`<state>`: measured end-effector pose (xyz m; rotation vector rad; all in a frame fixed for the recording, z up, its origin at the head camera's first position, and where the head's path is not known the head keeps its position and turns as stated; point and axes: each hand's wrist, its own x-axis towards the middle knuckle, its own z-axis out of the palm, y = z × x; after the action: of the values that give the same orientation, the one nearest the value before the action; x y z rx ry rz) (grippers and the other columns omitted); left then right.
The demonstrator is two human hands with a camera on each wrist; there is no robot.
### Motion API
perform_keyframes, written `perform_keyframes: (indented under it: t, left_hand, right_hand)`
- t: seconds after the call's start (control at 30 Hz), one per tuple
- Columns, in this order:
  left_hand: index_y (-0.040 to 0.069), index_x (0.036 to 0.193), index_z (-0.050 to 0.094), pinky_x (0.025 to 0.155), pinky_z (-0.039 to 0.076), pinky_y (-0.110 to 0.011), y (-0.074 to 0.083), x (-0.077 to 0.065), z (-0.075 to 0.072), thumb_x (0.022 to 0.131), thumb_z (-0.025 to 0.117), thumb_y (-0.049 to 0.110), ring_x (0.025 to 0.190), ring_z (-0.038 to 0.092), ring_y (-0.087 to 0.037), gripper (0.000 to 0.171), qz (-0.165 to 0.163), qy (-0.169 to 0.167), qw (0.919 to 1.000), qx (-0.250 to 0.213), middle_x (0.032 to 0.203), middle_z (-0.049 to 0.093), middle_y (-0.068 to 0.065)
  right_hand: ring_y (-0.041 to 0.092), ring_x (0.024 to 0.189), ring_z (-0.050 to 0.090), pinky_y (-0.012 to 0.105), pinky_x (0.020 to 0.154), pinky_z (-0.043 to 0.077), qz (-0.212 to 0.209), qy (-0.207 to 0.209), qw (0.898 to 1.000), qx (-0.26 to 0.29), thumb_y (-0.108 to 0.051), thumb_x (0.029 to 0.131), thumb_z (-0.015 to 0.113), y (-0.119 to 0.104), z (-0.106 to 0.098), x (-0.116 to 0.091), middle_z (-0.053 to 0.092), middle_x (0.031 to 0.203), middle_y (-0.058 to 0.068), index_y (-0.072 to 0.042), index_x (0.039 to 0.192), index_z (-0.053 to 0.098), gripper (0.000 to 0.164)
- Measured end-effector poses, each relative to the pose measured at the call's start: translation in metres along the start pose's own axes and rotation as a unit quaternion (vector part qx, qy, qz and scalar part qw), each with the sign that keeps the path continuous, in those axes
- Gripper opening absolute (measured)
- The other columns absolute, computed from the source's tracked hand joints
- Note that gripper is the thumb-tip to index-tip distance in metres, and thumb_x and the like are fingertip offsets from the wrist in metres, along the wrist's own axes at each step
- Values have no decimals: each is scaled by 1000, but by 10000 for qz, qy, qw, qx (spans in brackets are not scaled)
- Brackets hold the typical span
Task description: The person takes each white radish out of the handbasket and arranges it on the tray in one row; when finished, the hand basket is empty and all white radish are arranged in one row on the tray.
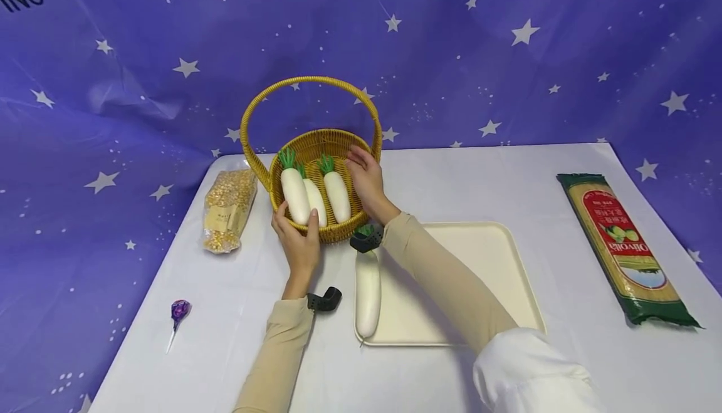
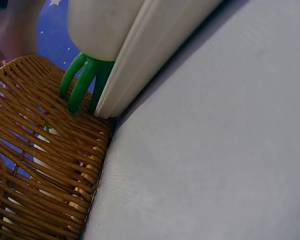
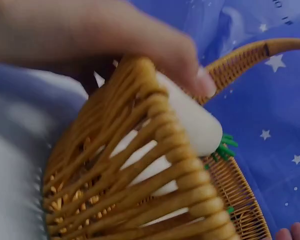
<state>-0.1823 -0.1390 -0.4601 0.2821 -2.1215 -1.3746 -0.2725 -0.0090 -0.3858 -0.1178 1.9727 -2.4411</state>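
Note:
A yellow-brown wicker basket (image 1: 341, 232) with a tall hoop handle stands at the back of the table. Three white radishes with green tops lie in it, among them the right one (image 1: 337, 197). At the front rim my left hand (image 1: 298, 245) grips the basket, its thumb over the edge beside the radishes. My right hand (image 1: 368, 181) is at the basket's right side, fingers extended over the rim near the right radish and pinching nothing. Another white radish (image 1: 368, 294) lies along the left edge of the cream tray (image 1: 510, 275), its leaves partly hidden by the right wrist camera.
A bag of corn kernels (image 1: 228, 206) lies left of the basket. Nearer the front left is a purple lollipop (image 1: 180, 310). A pasta packet (image 1: 626, 244) in green and red lies on the right. Behind the table hangs a blue star-patterned cloth (image 1: 429, 56).

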Motion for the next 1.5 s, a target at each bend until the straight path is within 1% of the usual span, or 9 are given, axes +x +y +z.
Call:
perform_keyframes:
  t: [0.1,0.2,0.27,0.43,0.57,0.87,1.07,1.27,1.5]
  left_hand:
    - [10,134,28,103,25,-48,0,2,0,86,55,40,129,30,-31,63,16,49,10000,-42,138,25,-16]
    - [10,134,28,103,26,-48,0,4,0,86,55,41,128,31,-31,63,2,24,10000,-50,138,24,-16]
    - [10,134,27,103,26,-48,0,3,-1,86,54,41,128,31,-31,63,-22,16,10000,-42,138,24,-16]
    - [9,134,28,102,26,-49,0,1,-1,86,55,40,126,32,-32,63,9,10,10000,-33,137,24,-17]
    - [8,134,28,101,27,-49,1,1,0,86,55,38,126,33,-32,63,53,26,10000,0,137,25,-17]
    - [11,134,27,103,25,-48,1,3,0,86,55,40,129,30,-30,63,-48,-23,10000,13,138,24,-15]
    - [10,134,27,104,24,-48,0,-2,-1,85,56,39,130,29,-32,63,-120,-17,9999,-11,139,24,-16]
    - [10,134,28,104,24,-48,-2,-3,-1,85,55,39,130,29,-30,63,-130,43,9999,-52,139,23,-16]
    - [9,134,29,103,26,-47,-1,1,0,85,56,40,127,32,-30,64,34,58,10000,-22,137,26,-17]
  right_hand:
    - [27,125,42,33,101,38,54,-174,9966,-801,-10,91,50,1,4,4,45,133,14,-6,134,42,43]
    - [27,125,42,37,100,38,367,-483,9840,-1677,-15,90,53,1,5,6,42,136,14,-10,136,38,49]
    - [28,130,36,40,102,35,643,-865,9643,-2417,-21,89,54,1,4,7,35,142,14,-13,140,31,57]
    - [32,140,5,47,110,18,1099,-1918,8943,-3891,-27,86,58,-2,5,6,12,152,16,-14,146,6,81]
    - [35,140,-2,49,111,14,1493,-2173,8695,-4177,-27,84,61,-5,8,6,-1,151,21,-15,146,-5,91]
    - [35,136,22,44,107,26,1779,-2136,8553,-4373,-20,79,67,-7,12,9,16,148,22,-16,146,-5,98]
    - [31,129,35,40,102,35,1686,-2320,8579,-4264,-7,77,68,-1,10,9,27,147,15,-16,147,2,96]
    - [26,135,27,39,104,32,1635,-2588,8577,-4130,-4,79,65,0,10,8,19,151,7,-21,146,18,83]
    - [23,134,27,38,104,32,1761,-2906,8513,-3997,-4,82,60,-3,6,13,22,150,4,-22,140,34,66]
